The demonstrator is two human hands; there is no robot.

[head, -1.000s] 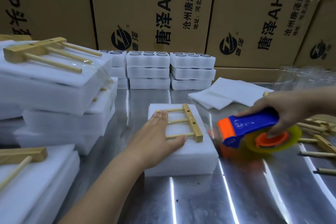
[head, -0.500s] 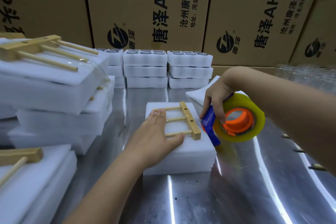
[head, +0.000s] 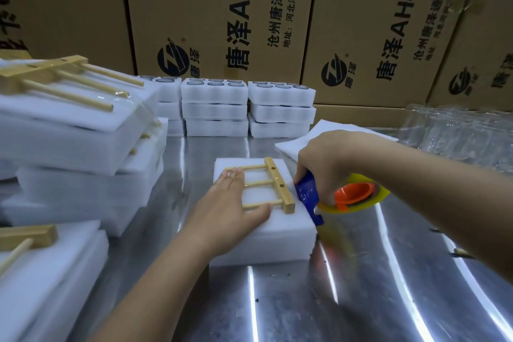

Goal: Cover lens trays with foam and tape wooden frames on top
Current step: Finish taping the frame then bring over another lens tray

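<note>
A white foam-covered lens tray (head: 266, 239) lies in the middle of the metal table (head: 361, 300). A small wooden frame (head: 273, 186), one bar with three dowels, rests on its top. My left hand (head: 230, 211) lies flat over the dowels' left ends, fingers straight, pressing the frame down. My right hand (head: 323, 164) grips a blue and orange tape dispenser (head: 341, 197) with a yellowish tape roll, held against the tray's right edge beside the frame's bar.
Taped foam packs with wooden frames (head: 72, 130) are stacked at the left. Uncovered lens trays (head: 247, 105) stand in stacks at the back before cardboard boxes (head: 222, 14). Foam sheets (head: 319, 136) lie behind my right hand. Clear plastic (head: 458, 130) sits at the far right.
My right hand brought the tape dispenser from the right side of the table over to the tray's right edge and lowered it there. My left hand stayed on the frame.
</note>
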